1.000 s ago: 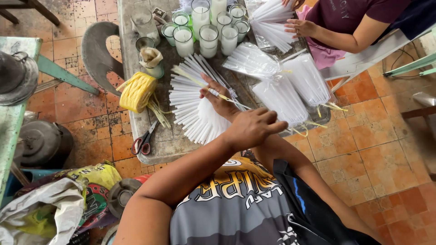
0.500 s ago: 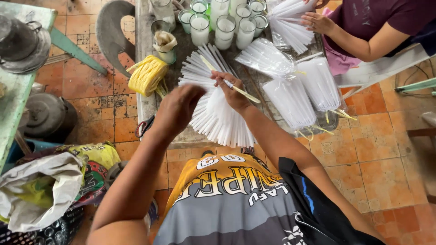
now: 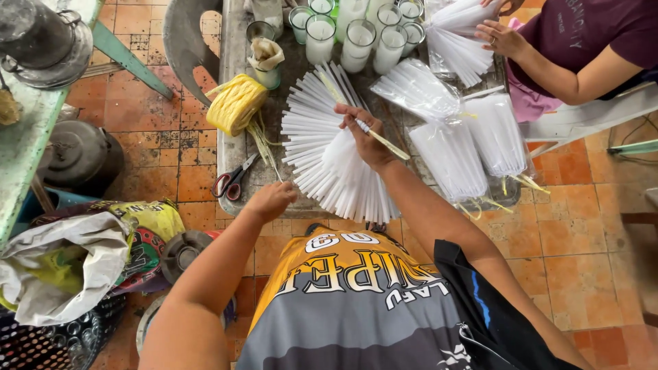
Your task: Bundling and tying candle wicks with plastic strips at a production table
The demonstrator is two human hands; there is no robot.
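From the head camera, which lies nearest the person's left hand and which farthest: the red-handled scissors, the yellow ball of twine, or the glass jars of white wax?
From the left hand:
1. Red-handled scissors, just beside it, at the table edge.
2. Yellow ball of twine, farther up the table.
3. Glass jars of white wax, at the far end.

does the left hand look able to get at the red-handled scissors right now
Probably yes. The left hand hangs at the table edge, apparently empty, and the scissors lie just beside it on the table with nothing between them.
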